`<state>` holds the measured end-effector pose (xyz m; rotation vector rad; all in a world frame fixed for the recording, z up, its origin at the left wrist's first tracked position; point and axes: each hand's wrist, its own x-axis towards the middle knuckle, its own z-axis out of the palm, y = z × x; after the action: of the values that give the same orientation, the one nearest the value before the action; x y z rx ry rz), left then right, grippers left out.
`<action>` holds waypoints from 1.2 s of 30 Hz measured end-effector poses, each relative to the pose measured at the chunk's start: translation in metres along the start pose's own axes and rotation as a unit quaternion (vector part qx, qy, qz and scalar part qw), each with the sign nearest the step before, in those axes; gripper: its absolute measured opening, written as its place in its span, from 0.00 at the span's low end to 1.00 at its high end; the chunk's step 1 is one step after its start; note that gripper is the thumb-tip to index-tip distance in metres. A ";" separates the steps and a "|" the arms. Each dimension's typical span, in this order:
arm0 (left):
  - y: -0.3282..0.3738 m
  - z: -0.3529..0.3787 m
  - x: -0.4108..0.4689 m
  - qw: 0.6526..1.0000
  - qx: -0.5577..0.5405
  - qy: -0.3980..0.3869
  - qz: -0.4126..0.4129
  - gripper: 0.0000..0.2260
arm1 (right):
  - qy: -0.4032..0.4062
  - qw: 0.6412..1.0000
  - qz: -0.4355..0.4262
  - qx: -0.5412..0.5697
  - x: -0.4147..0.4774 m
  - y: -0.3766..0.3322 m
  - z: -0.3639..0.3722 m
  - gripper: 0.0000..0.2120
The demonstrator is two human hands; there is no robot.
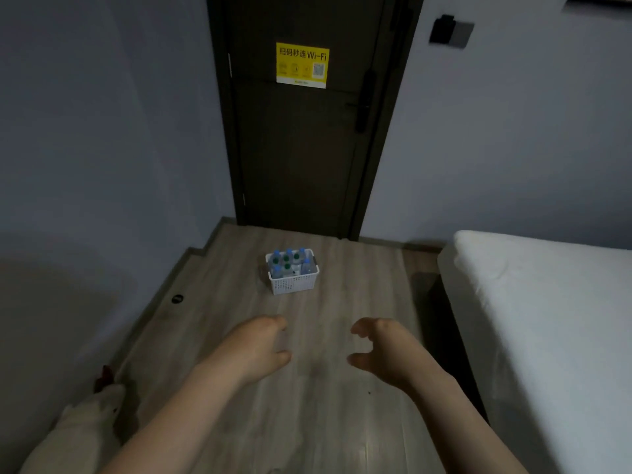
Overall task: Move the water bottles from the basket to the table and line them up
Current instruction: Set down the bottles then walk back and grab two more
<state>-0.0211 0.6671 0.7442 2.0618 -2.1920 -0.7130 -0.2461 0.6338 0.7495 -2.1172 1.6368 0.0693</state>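
Note:
A white perforated basket [292,285] stands on the wooden floor ahead, in front of a dark door. Several small water bottles [289,265] with blue and green caps stand upright inside it. My left hand [254,347] and my right hand [379,347] are stretched out side by side, well short of the basket. Both hands are empty, fingers curled and apart, palms facing each other. No table is in sight.
A bed with a white sheet [547,319] fills the right side. The dark door [307,131] carries a yellow Wi-Fi sticker [302,65]. A grey wall runs along the left, with a light cloth bundle [85,425] at the lower left and a small black disc [177,298] on the floor.

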 end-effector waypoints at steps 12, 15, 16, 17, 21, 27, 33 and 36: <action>-0.027 -0.044 0.189 0.999 0.004 -0.035 -0.004 0.21 | -0.028 1.000 0.003 0.001 0.185 0.026 -0.048 0.25; -0.030 -0.053 0.237 0.999 0.008 -0.027 -0.018 0.20 | -0.033 0.999 -0.009 0.001 0.238 0.038 -0.062 0.25; -0.030 -0.057 0.254 0.999 0.005 -0.024 -0.024 0.21 | -0.034 0.999 -0.015 0.002 0.256 0.043 -0.069 0.26; -0.029 -0.061 0.270 0.999 0.000 -0.022 -0.031 0.21 | -0.035 0.999 -0.022 0.004 0.274 0.047 -0.076 0.25; -0.026 -0.080 0.327 0.999 -0.014 -0.008 -0.052 0.20 | -0.027 0.999 -0.041 0.013 0.341 0.062 -0.105 0.25; -0.031 -0.093 0.389 0.994 -0.060 -0.009 -0.096 0.19 | -0.051 0.996 -0.071 0.010 0.422 0.076 -0.128 0.25; -0.053 -0.101 0.443 0.991 -0.079 -0.018 -0.110 0.18 | -0.084 0.994 -0.074 -0.005 0.489 0.078 -0.136 0.25; -0.070 -0.107 0.473 0.988 -0.101 -0.028 -0.113 0.16 | -0.096 0.993 -0.067 0.000 0.524 0.075 -0.136 0.25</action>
<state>0.0286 0.1827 0.6854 2.2275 -1.8387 -0.9804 -0.1953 0.0934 0.6831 -2.1420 1.3818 0.2215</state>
